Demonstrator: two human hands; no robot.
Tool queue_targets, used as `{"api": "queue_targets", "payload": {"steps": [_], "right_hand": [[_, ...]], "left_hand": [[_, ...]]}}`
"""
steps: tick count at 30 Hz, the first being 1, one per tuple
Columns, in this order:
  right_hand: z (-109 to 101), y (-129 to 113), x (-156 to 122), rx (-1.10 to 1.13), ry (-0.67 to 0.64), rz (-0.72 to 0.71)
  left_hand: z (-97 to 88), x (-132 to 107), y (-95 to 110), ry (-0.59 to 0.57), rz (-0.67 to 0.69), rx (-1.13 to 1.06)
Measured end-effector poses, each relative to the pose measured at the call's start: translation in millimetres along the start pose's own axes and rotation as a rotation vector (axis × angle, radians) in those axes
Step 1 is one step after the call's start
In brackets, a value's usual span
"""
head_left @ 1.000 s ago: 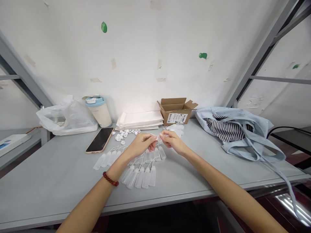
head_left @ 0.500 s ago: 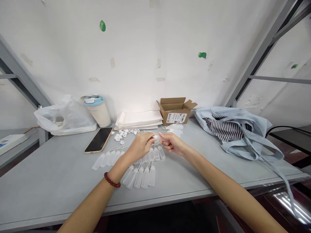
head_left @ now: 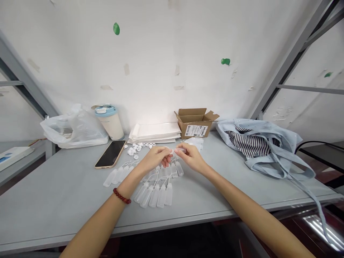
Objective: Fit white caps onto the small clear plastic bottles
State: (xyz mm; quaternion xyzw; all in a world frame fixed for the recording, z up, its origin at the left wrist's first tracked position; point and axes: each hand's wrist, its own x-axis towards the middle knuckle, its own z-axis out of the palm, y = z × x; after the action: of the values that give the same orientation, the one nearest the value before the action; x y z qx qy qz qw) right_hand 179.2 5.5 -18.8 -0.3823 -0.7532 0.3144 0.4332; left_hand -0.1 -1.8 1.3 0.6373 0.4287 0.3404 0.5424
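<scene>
My left hand (head_left: 156,159) and my right hand (head_left: 189,157) meet above the middle of the grey table (head_left: 67,200). Between their pinched fingers they hold a small translucent squeeze bottle (head_left: 176,151), lying sideways. The left fingers grip one end, the right fingers the other. Below the hands lie several more small squeeze bottles (head_left: 156,195) in rows, some with thin tethered caps. A scatter of small white caps (head_left: 135,149) lies just beyond the left hand. A red bead bracelet (head_left: 122,196) is on my left wrist.
A phone (head_left: 110,154) lies face up at left. Behind it stand a lidded cup (head_left: 109,122) and a plastic bag (head_left: 72,129). A stack of white sheets (head_left: 154,132) and an open cardboard box (head_left: 195,123) sit by the wall. A blue fabric bag (head_left: 263,147) lies at right.
The hands stay together over the bottles; the fingers have shifted slightly on the small bottle, and the right hand has moved a little apart from the left.
</scene>
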Motion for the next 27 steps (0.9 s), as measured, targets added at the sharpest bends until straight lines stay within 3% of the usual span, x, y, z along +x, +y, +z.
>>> {"api": "queue_targets", "payload": {"steps": [3, 7, 16, 22, 25, 27], "right_hand": [[1.5, 1.3, -1.7, -0.131, 0.028, -0.134], [1.8, 1.9, -2.0, -0.126, 0.036, -0.099], [-6.4, -1.4, 4.2, 0.252, -0.069, 0.206], [-6.0, -6.0, 5.6, 0.424, -0.083, 0.345], [-8.6, 2.0, 9.4, 0.394, -0.034, 0.315], [-15.9, 13.3, 13.8, 0.319, 0.087, 0.287]], "left_hand": [[0.5, 0.9, -1.9, 0.005, -0.08, -0.169], [1.5, 2.0, -6.7, -0.011, -0.035, -0.175], [9.6, -4.8, 3.2, 0.073, 0.239, 0.298], [12.4, -2.0, -7.3, 0.135, 0.414, 0.543], [9.5, 2.2, -12.2, 0.203, 0.416, 0.562], [3.2, 5.9, -14.8, 0.299, 0.371, 0.545]]}}
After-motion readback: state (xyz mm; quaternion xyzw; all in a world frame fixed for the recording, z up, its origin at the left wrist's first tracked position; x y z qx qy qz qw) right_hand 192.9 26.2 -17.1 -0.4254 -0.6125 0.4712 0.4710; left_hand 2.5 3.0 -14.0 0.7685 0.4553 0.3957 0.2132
